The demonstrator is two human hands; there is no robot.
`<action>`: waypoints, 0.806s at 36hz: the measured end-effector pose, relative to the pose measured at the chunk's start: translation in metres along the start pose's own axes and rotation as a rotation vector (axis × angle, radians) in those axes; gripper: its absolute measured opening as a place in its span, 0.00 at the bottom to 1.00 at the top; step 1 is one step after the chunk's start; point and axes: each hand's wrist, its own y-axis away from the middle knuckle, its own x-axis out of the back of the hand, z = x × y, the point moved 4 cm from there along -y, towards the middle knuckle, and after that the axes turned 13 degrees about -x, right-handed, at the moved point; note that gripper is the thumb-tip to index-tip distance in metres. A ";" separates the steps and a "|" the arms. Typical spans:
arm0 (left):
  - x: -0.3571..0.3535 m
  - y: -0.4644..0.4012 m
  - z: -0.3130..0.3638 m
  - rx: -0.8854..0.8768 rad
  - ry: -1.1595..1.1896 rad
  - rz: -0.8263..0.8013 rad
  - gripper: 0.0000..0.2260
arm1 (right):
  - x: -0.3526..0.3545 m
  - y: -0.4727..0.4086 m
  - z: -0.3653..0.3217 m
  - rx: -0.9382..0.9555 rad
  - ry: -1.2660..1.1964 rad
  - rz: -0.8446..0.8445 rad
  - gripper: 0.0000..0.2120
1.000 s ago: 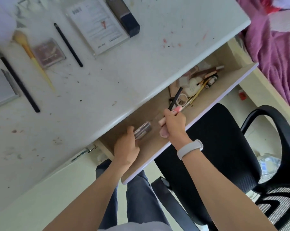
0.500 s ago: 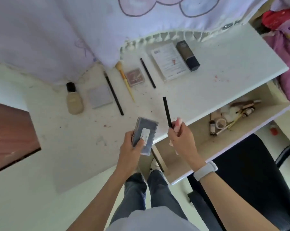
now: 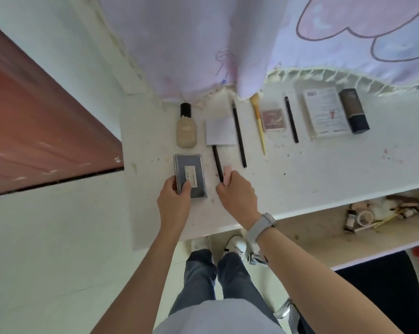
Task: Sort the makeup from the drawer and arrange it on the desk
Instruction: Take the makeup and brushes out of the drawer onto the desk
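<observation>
The left hand (image 3: 173,201) gripped the near end of a grey rectangular palette (image 3: 190,174), thumb curled over its top face beside the white label. The palette lay flat on the white desk (image 3: 324,169), its long axis running away from the person, most of it beyond the fingers, its far edge just short of the beige foundation bottle (image 3: 186,130).

The right hand (image 3: 237,196) was clenched around two items: a thin black pencil (image 3: 217,163) and a pale pink tube (image 3: 227,175). The pencil's long axis pointed away from the person, leaning slightly left; its far tip reached the near edge of the silver square compact (image 3: 221,131), while its near end vanished into the fist. The pink tube stood just right of the pencil, only its top showing above the fingers.

Right of the hands, the open drawer (image 3: 324,235) held a cluster of small cosmetics (image 3: 377,212) at its far right.
</observation>
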 end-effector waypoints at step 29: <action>-0.009 -0.022 0.010 -0.216 -0.492 -0.082 0.20 | 0.011 -0.035 -0.014 -0.015 -0.001 -0.053 0.13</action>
